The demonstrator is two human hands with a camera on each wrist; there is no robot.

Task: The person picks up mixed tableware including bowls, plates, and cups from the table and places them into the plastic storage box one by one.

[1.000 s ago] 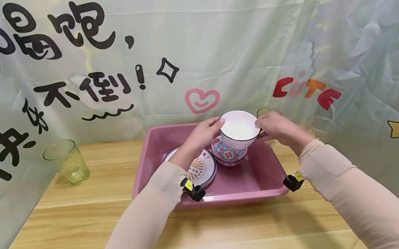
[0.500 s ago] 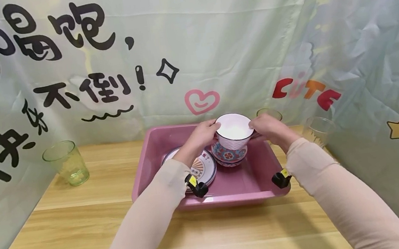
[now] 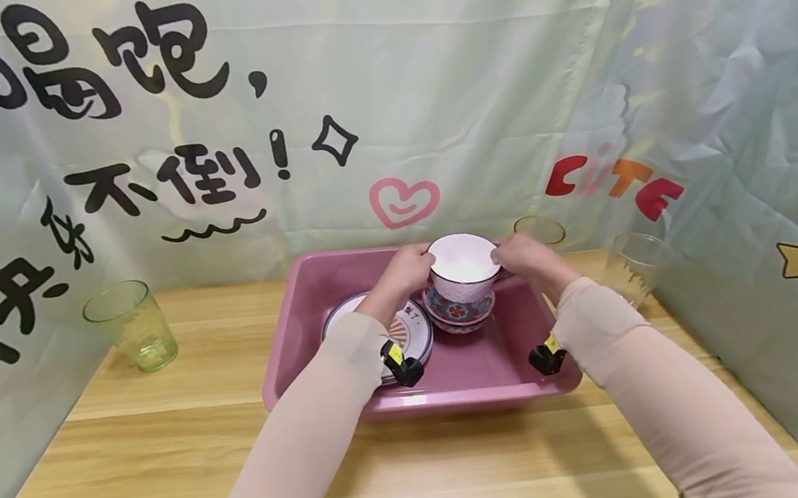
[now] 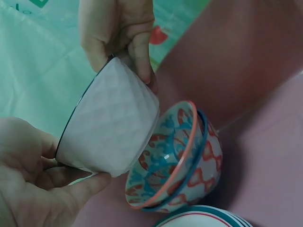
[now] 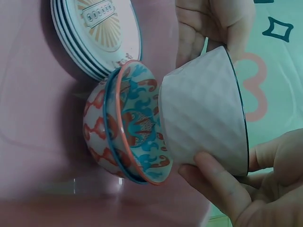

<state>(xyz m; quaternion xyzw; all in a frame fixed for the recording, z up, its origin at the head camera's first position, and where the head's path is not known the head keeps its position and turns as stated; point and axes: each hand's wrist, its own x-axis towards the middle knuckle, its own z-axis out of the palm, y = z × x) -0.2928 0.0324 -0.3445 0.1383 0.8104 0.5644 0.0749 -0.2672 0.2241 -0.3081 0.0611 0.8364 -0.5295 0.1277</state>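
Observation:
A white bowl (image 3: 463, 260) with a dark rim and a diamond-textured outside is held between both hands over the pink basin. My left hand (image 3: 406, 271) grips its left side, thumb near the rim and fingers curled under. On the opposite side my right hand (image 3: 527, 259) grips it the same way. Just below sit nested patterned bowls (image 3: 460, 312) in red and blue; in the right wrist view the white bowl's base (image 5: 163, 111) is close to the upper patterned bowl (image 5: 137, 125). Whether they touch I cannot tell. A stack of plates (image 3: 413, 331) lies to the left, partly behind my left arm.
The pink basin (image 3: 464, 398) stands on a wooden table (image 3: 170, 464). A green glass (image 3: 132, 326) is at the left; a yellowish-rimmed glass (image 3: 540, 229) and a clear cup (image 3: 635, 260) stand behind the basin's right side. A printed cloth (image 3: 313, 58) surrounds the back and sides.
Both hands have moved the white bowl down and a little to the left, closer over the patterned bowls. The basin and plates have stayed put.

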